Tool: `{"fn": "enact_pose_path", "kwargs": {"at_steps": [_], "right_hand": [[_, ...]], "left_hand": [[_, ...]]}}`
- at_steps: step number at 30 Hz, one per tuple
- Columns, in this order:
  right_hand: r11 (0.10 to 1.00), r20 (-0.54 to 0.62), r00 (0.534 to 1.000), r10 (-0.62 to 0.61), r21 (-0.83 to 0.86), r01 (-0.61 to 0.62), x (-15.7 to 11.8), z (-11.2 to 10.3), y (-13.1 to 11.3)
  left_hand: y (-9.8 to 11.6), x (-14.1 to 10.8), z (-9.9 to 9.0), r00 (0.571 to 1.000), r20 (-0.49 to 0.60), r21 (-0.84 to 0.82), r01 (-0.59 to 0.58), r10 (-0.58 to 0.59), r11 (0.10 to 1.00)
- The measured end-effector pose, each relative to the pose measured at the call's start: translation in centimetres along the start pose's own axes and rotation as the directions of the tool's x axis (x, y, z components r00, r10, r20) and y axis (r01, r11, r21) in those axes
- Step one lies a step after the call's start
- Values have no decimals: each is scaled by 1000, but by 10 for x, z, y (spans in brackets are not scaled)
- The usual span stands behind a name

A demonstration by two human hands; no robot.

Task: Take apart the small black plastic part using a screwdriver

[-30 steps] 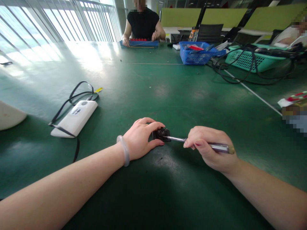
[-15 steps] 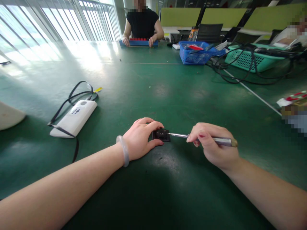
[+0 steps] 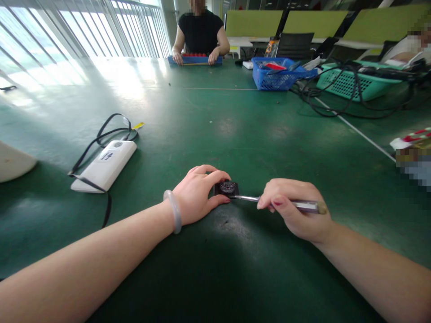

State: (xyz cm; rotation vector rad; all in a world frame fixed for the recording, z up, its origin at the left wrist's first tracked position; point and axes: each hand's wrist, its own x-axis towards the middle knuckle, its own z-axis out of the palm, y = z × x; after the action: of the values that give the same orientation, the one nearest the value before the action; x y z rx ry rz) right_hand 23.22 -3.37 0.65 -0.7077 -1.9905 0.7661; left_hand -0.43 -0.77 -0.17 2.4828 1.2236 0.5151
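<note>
A small black square part with a round centre (image 3: 228,187) lies on the green table (image 3: 202,143). My left hand (image 3: 202,193) grips it from the left, with thumb and fingers at its near and far sides. In my right hand (image 3: 294,202) is a screwdriver (image 3: 247,198) with a thin metal shaft and a shiny handle, held almost level. Its tip reaches the near right edge of the black part, close to my left thumb. Whether the tip touches the part I cannot tell.
On the left lies a white power bank (image 3: 107,166) with a black strap; a white rounded object (image 3: 15,162) is at the edge. Farther back are a blue basket (image 3: 272,78), a green basket (image 3: 353,85) and black cables (image 3: 333,107). Across the table sits a person (image 3: 201,33).
The screwdriver and my right hand have moved slightly left and nearer to me, the tip going from the part's right side to its near edge. My left hand has stayed in place.
</note>
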Motion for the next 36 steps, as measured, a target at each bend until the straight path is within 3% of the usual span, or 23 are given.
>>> {"fn": "enact_pose_path", "kwargs": {"at_steps": [3, 10, 15, 20, 26, 32, 36], "right_hand": [[999, 6, 999, -39, -28, 39, 1, 1, -1], [995, -110, 991, -77, -67, 70, 1, 3, -1], [989, -209, 978, 26, -140, -57, 4, 5, 1], [981, -296, 945, 137, -91, -171, 2, 4, 4], [968, -97, 984, 148, -189, -165, 6, 4, -3], [975, -106, 990, 98, -192, -116, 6, 3, -8], [985, 8, 997, 75, -158, -72, 4, 2, -7]], "left_hand": [[0, 0, 0, 1000, -11, -18, 6, -7, 1000], [-2, -2, 4, 995, -65, -83, 74, -80, 994], [-2, -3, 4, 997, -70, -75, 32, -37, 997], [0, -1, 2, 1000, -20, -40, 20, -21, 999], [1, 0, 0, 1000, 1, -26, 23, -23, 999], [-1, 1, 1, 1000, 12, -15, 22, -22, 1000], [-2, 1, 0, 1000, 27, 9, 11, -11, 1000]]}}
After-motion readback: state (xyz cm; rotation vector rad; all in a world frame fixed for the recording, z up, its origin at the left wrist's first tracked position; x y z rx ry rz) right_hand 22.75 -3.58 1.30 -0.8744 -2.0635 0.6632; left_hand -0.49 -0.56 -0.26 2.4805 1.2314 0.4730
